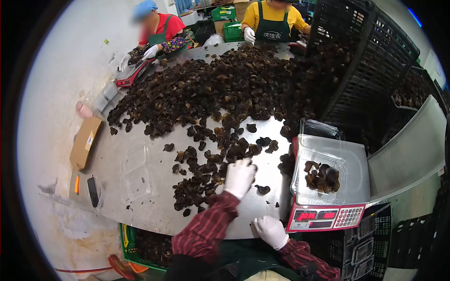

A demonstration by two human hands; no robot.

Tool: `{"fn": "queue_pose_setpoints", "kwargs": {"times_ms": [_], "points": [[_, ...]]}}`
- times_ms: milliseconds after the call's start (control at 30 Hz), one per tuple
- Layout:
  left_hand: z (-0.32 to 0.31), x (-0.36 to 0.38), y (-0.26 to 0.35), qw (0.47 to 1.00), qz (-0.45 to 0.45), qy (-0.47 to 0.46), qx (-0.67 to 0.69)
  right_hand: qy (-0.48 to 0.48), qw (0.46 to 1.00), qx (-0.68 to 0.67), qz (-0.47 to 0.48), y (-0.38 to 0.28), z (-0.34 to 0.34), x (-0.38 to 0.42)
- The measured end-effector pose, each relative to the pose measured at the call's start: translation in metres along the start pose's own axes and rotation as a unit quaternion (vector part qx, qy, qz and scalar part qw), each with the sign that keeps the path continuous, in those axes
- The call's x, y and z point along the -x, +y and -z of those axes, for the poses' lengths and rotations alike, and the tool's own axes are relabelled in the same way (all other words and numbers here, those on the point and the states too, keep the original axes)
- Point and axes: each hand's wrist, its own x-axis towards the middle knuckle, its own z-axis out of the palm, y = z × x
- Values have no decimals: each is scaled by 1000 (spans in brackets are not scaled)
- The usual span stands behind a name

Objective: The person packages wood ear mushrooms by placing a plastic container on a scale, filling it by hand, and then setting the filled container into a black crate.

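Note:
A big heap of dark dried fungus (pixel 220 89) covers the steel table (pixel 140 206). My left hand (pixel 239 177), in a white glove, reaches into the near trail of pieces with its fingers curled down on a few of them. My right hand (pixel 271 231), also gloved, rests as a loose fist on the table's near edge, holding nothing I can see. Just right of it stands a red-fronted scale (pixel 326 217). The clear plastic box (pixel 320 177) on it holds a small amount of fungus.
Two people in aprons and white gloves work at the far end, one by a second scale (pixel 132 75). Black crates (pixel 370 61) rise at the right. An empty clear box (pixel 136 174), a cardboard box (pixel 85 142) and stacked clear boxes (pixel 321 127) sit around.

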Motion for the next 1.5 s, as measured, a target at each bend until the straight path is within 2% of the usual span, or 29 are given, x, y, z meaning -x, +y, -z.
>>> {"fn": "queue_pose_setpoints", "kwargs": {"times_ms": [33, 100, 133, 200, 233, 300, 367, 400, 500, 567, 600, 633, 700, 767, 833, 867, 900, 933, 967, 1033, 1167, 1233, 1267, 1300, 1367, 1433, 1500], "points": [[8, 10, -16, 999, 5, 27, 30, 1, 1000, -1, -3, 0, -4, 1], [18, 34, -45, 998, -1, 64, 29, -2, 997, 3, -71, 3, -15, 3], [30, 43, -52, 998, 10, 59, 19, -2, 997, 2, -73, 3, -17, 2], [57, 53, -59, 997, 31, 67, -5, 58, 991, -50, -106, 5, -19, 0], [65, 52, -62, 996, 39, 74, -13, 58, 991, -51, -107, 5, -20, -1], [68, 38, -64, 994, 41, 89, 45, 68, 989, -57, -120, 5, -20, -1], [63, 8, -62, 993, 32, 67, 93, 78, 987, -71, -124, 8, -24, 0], [54, -9, -63, 995, -3, 84, 51, 90, 984, -86, -128, 9, -25, 1], [37, -49, -60, 1000, -16, -16, -21, 94, 981, -104, -138, 7, -20, -2], [28, -67, -71, 989, -17, -135, 50, 93, 981, -99, -142, 8, -21, 0], [17, -73, -82, 987, -33, -92, 127, 93, 980, -96, -145, 9, -23, 1], [7, -75, -93, 981, -21, -96, 165, 94, 980, -97, -147, 9, -24, 1], [25, -65, -86, 976, -21, -83, 201, 92, 978, -102, -160, 10, -26, 3], [53, -39, -64, 976, -28, -48, 211, 91, 972, -116, -184, 9, -24, 1], [64, 1, -42, 975, -70, 50, 203, 89, 965, -132, -208, 8, -24, -2], [74, 19, -22, 975, -86, 81, 190, 82, 949, -164, -257, 9, -25, -5], [86, 37, -1, 982, -45, 21, 182, 73, 929, -196, -305, 8, -25, -7], [75, 46, 3, 949, 29, -99, 297, 75, 924, -196, -319, 10, -29, -8], [46, 79, -1, 992, -81, -63, 74, 74, 925, -198, -315, 10, -31, -9], [30, 109, 8, 994, -100, -40, -22, 87, 931, -171, -310, 11, -32, -10], [45, 113, 11, 992, -70, -75, 68, 116, 949, -129, -265, 4, -32, -7], [61, 106, 7, 981, -103, -150, 69, 109, 952, -133, -254, 2, -30, -7], [59, 97, 1, 981, -120, -112, 100, 102, 953, -138, -248, 1, -30, -6], [60, 87, -4, 983, -83, -115, 117, 103, 953, -139, -247, 1, -30, -7], [64, 67, -3, 997, -29, -6, 67, 91, 959, -129, -236, 1, -29, -8], [56, 59, -5, 1000, 0, -22, 1, 102, 960, -120, -230, 2, -32, -6], [43, 74, 1, 998, -29, -49, 0, 111, 963, -111, -220, 4, -33, -6]]}}
